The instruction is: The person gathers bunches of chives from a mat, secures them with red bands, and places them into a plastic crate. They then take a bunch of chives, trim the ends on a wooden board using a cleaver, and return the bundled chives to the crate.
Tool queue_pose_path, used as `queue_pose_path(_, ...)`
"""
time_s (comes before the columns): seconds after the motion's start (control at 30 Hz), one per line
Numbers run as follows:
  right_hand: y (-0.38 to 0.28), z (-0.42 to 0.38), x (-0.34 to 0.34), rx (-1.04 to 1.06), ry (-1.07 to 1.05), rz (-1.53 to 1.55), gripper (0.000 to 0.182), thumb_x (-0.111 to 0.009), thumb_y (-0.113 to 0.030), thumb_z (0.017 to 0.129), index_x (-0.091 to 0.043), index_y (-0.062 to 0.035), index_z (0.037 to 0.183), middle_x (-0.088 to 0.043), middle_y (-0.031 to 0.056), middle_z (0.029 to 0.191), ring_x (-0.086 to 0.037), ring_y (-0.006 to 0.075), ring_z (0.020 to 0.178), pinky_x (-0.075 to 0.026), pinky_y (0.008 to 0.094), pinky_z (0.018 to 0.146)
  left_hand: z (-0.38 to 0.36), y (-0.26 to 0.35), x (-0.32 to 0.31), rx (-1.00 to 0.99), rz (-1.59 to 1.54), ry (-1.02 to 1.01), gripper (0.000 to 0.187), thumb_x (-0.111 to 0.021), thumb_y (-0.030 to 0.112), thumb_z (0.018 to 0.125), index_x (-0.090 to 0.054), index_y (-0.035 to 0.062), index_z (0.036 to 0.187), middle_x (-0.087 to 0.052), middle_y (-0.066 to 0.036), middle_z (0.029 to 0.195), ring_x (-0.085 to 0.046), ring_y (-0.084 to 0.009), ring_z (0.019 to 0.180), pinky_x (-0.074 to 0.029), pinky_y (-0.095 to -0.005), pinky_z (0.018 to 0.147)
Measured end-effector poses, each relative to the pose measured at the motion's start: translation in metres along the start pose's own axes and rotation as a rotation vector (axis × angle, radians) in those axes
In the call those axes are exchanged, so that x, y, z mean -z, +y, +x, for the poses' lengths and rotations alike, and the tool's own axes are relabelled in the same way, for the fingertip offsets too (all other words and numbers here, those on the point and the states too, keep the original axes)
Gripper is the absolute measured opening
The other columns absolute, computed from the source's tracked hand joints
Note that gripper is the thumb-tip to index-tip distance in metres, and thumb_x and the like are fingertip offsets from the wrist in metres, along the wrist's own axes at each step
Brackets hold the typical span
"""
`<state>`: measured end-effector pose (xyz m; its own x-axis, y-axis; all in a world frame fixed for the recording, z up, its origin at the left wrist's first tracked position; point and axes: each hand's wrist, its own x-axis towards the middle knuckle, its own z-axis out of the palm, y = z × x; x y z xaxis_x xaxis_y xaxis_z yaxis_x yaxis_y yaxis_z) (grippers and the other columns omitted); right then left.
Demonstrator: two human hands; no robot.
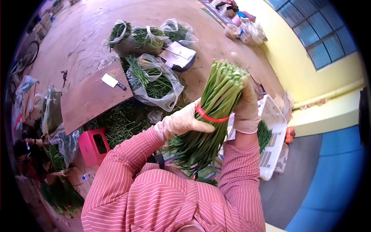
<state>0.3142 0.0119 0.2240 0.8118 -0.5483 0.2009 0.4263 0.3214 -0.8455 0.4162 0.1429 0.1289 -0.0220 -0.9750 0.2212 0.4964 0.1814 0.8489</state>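
Observation:
A thick bundle of long green stalks (220, 92), much like garlic chives, is held up in front of my chest, its pale cut ends upward and leafy ends hanging down. Around its middle runs a red band (210, 116). My left hand (183, 121), in a pale glove, grips the bundle from the left, thumb across the front near the band. From the right, my right hand (247, 106), also gloved, is closed against the upper stalks; its fingers are partly hidden behind them.
A cleaver (113, 81) lies on a brown board (91, 98) at left, beside a pink stool (94, 147). Plastic bags of greens (156, 87) stand ahead. To my right is a white crate (273, 133). Another person (29, 156) is at the far left.

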Motion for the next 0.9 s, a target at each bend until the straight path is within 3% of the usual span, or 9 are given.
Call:
queue_pose_path(0.03, -0.001, 0.01, 0.001, -0.011, -0.015, -0.002, 0.08, -0.075, -0.028, 0.086, -0.032, -0.0042, 0.149, -0.063, 0.0081, 0.114, -0.06, 0.0196, 0.106, -0.044, 0.036, 0.101, 0.003, 0.006, 0.004, -0.035, 0.029, 0.066, 0.088, -0.085, 0.009, 0.071, -0.037, 0.004, 0.145, -0.053, -0.005, 0.137, -0.047, -0.014, 0.125, -0.035, -0.0329, 0.109)
queue_pose_path(0.1, -0.01, 0.027, -0.001, 0.378, 0.257, -0.713, 0.064, -0.075, -0.029, 0.086, -0.047, -0.0054, 0.139, -0.063, 0.0031, 0.107, -0.061, 0.016, 0.099, -0.048, 0.035, 0.094, 0.009, 0.013, 0.013, -0.091, 0.048, 0.227, 0.082, -0.086, 0.012, 0.071, -0.042, 0.0028, 0.139, -0.058, -0.005, 0.128, -0.052, -0.0139, 0.118, -0.04, -0.0318, 0.105)
queue_pose_path(0.2, -0.014, 0.008, -0.042, 0.19, 0.191, -1.162, 0.045, -0.075, -0.03, 0.086, -0.06, -0.0071, 0.123, -0.061, 0.0007, 0.097, -0.06, 0.0129, 0.087, -0.051, 0.0343, 0.081, 0.017, 0.03, 0.029, -0.147, 0.157, 0.468, 0.084, -0.088, 0.019, 0.07, -0.042, 0.0028, 0.138, -0.062, -0.005, 0.123, -0.057, -0.0135, 0.111, -0.045, -0.0301, 0.099)
queue_pose_path(0.23, 0.007, 0.001, -0.043, 0.506, 0.094, -1.402, 0.027, -0.076, -0.025, 0.083, -0.064, -0.0086, 0.101, -0.06, 0.0023, 0.089, -0.059, 0.0128, 0.072, -0.051, 0.0336, 0.065, 0.027, 0.007, 0.048, -0.205, 0.289, 0.583, 0.086, -0.088, 0.026, 0.069, -0.042, 0.0046, 0.139, -0.066, -0.01, 0.116, -0.063, -0.0173, 0.105, -0.049, -0.0308, 0.094)
queue_pose_path(0.3, 0.023, 0.016, -0.035, 0.881, -0.255, -2.007, 0.021, -0.072, -0.024, 0.083, -0.061, -0.0092, 0.092, -0.058, 0.0061, 0.082, -0.058, 0.0181, 0.064, -0.048, 0.034, 0.057, 0.023, 0.027, 0.05, -0.101, 0.64, 0.74, 0.091, -0.086, 0.034, 0.066, -0.041, 0.0069, 0.141, -0.068, -0.017, 0.111, -0.067, -0.0255, 0.1, -0.052, -0.0341, 0.089)
queue_pose_path(0.4, 0.035, 0.037, -0.04, 0.539, -0.381, -2.383, 0.021, -0.071, -0.024, 0.08, -0.062, -0.0099, 0.092, -0.057, 0.008, 0.074, -0.063, 0.0235, 0.068, -0.05, 0.0379, 0.061, 0.024, 0.033, 0.053, 0.022, 0.88, 0.839, 0.093, -0.087, 0.034, 0.063, -0.043, 0.0078, 0.141, -0.067, -0.018, 0.111, -0.067, -0.0291, 0.101, -0.052, -0.0359, 0.088)
queue_pose_path(0.57, 0.057, 0.059, -0.024, 0.56, -0.712, -2.388, 0.006, -0.061, -0.016, 0.084, -0.065, -0.0122, 0.086, -0.063, 0.0069, 0.075, -0.066, 0.0221, 0.067, -0.052, 0.038, 0.056, 0.027, 0.014, 0.068, 0.112, 1.168, 0.929, 0.092, -0.086, 0.036, 0.062, -0.045, 0.0079, 0.14, -0.065, -0.021, 0.119, -0.064, -0.0344, 0.108, -0.051, -0.0375, 0.092)
queue_pose_path(0.67, 0.064, 0.069, -0.033, 0.077, -0.836, -2.426, 0.016, -0.059, -0.015, 0.086, -0.073, -0.0093, 0.089, -0.072, 0.0095, 0.082, -0.071, 0.0244, 0.078, -0.055, 0.038, 0.062, 0.028, 0.005, 0.072, 0.183, 1.209, 0.964, 0.089, -0.084, 0.033, 0.064, -0.045, 0.0094, 0.141, -0.064, -0.021, 0.121, -0.063, -0.0356, 0.109, -0.051, -0.0388, 0.092)
queue_pose_path(0.9, 0.095, 0.082, 0.006, 0.483, -0.873, -2.245, 0.008, -0.058, -0.013, 0.083, -0.066, -0.0106, 0.083, -0.066, 0.0083, 0.074, -0.067, 0.0262, 0.066, -0.051, 0.041, 0.056, 0.028, -0.008, 0.083, 0.186, 1.181, 1.106, 0.091, -0.085, 0.033, 0.064, -0.043, 0.0113, 0.143, -0.065, -0.02, 0.118, -0.064, -0.036, 0.105, -0.051, -0.0407, 0.088)
